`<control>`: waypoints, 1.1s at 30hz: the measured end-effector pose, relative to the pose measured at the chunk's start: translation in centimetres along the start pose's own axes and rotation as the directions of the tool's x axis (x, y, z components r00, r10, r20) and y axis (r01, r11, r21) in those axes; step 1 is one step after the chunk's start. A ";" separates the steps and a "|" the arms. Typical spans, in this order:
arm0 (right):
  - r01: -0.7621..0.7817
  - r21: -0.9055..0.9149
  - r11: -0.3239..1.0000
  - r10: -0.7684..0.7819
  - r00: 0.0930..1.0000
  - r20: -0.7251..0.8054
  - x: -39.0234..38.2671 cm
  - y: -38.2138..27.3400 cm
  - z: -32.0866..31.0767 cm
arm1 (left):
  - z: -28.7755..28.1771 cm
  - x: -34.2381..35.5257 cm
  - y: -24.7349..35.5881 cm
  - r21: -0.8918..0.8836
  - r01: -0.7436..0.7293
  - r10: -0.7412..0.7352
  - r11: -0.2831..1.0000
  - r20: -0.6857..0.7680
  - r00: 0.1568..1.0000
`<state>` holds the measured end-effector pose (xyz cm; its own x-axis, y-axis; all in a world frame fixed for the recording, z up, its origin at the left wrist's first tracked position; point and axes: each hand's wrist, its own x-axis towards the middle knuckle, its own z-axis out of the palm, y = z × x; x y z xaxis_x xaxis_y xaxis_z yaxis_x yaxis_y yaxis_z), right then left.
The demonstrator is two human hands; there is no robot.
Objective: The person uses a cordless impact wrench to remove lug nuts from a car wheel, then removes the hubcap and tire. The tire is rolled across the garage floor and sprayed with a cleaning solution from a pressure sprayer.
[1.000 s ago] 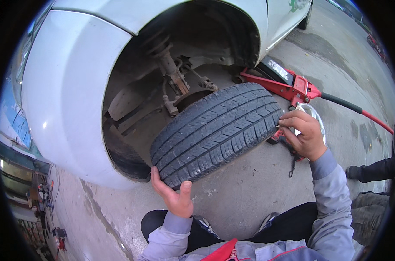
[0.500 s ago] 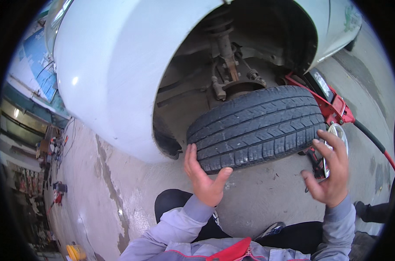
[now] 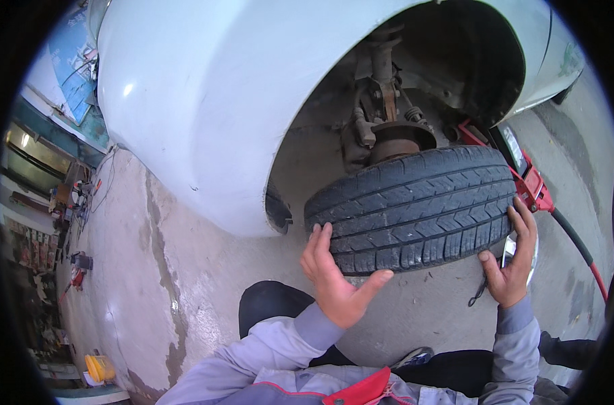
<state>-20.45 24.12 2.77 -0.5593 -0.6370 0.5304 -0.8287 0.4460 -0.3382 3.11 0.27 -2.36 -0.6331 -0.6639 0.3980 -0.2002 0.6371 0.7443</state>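
A black tire [image 3: 415, 209], its grooved tread facing me, is in front of a white car's open wheel arch. My left hand [image 3: 337, 283] is at its near left edge, fingers laid along the side and thumb stretched out below the tread. At the right edge, my right hand [image 3: 512, 263] has its fingers bent against the tire and its thumb under the near rim. Between them the hands hold the tire from both sides. Behind it show the rusty brake disc [image 3: 405, 138] and the suspension strut [image 3: 382, 67]. The tire's wheel face is hidden.
A red floor jack [image 3: 535, 190] with a dark handle stands right of the tire. The white fender [image 3: 199, 115] curves over the left. Tools [image 3: 81, 263] lie on the concrete floor further left, with a yellow container [image 3: 99, 368] nearer. Another person's leg [image 3: 564, 349] is at the right.
My right hand has closed in on the tire's right edge, its thumb now against the tire. More of the brake disc shows above the tread. The whole view has shifted slightly.
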 end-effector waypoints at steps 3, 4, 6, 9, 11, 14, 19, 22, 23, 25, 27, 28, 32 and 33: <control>-0.021 0.079 0.997 0.021 1.000 0.000 -0.1 0.7 0.3 | -0.1 -0.5 0.7 -0.030 0.022 -0.022 0.999 0.019 1.000; -0.026 0.096 0.995 0.026 1.000 0.002 -0.2 1.0 0.4 | -0.2 -0.6 1.0 -0.032 0.019 -0.018 0.999 0.033 0.999; -0.063 0.133 0.989 0.064 0.998 -0.008 -0.3 1.7 0.8 | -0.6 -0.9 1.4 -0.035 0.004 -0.002 0.999 0.058 0.998; -0.145 0.243 0.959 0.159 0.986 -0.041 -0.6 3.1 1.9 | -1.2 -1.4 2.3 0.034 -0.017 0.013 0.999 0.126 0.992; -0.205 0.350 0.914 0.235 0.971 -0.046 -0.9 3.9 2.5 | -1.5 -1.6 2.9 0.019 -0.032 0.029 0.999 0.157 0.987; -0.367 0.506 0.781 0.432 0.902 -0.013 -1.4 4.8 3.2 | -1.9 -1.9 3.6 -0.032 -0.047 0.052 0.998 0.191 0.980; -0.398 0.797 0.454 0.485 0.861 0.154 -2.1 5.3 3.7 | -2.2 -1.9 3.8 -0.171 -0.141 0.179 0.975 0.226 0.958; -0.332 0.880 0.339 0.442 0.882 0.163 -2.2 5.7 3.8 | -2.2 -1.7 3.9 -0.252 -0.206 0.274 0.946 0.272 0.922; -0.304 0.911 0.279 0.476 0.867 0.144 -2.2 5.9 3.6 | -2.2 -1.6 3.9 -0.283 -0.217 0.299 0.934 0.290 0.909; -0.321 0.907 0.272 0.540 0.831 0.132 -2.2 6.3 3.2 | -2.2 -1.2 3.7 -0.413 -0.148 0.300 0.899 0.333 0.894; -0.340 0.892 0.298 0.598 0.795 0.103 -2.2 6.8 2.7 | -2.3 -0.4 3.0 -0.571 0.022 0.249 0.821 0.392 0.885; -0.323 0.903 0.282 0.584 0.805 0.105 -2.2 6.9 2.5 | -2.3 0.0 2.7 -0.626 0.068 0.202 0.777 0.349 0.915; -0.297 0.928 0.227 0.628 0.773 0.094 -1.9 7.1 2.0 | -2.1 2.5 0.7 -0.629 0.290 -0.199 0.721 0.213 0.957; -0.295 0.935 0.197 0.637 0.764 0.107 -1.8 7.0 1.9 | -1.9 2.9 0.4 -0.674 0.313 -0.234 0.669 0.208 0.950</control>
<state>-25.32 27.20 -2.09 -0.9570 -0.2697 0.1071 -0.0184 -0.3120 -0.9499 2.59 -2.17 0.08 -0.7101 -0.6982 0.0916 0.1721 -0.0458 0.9840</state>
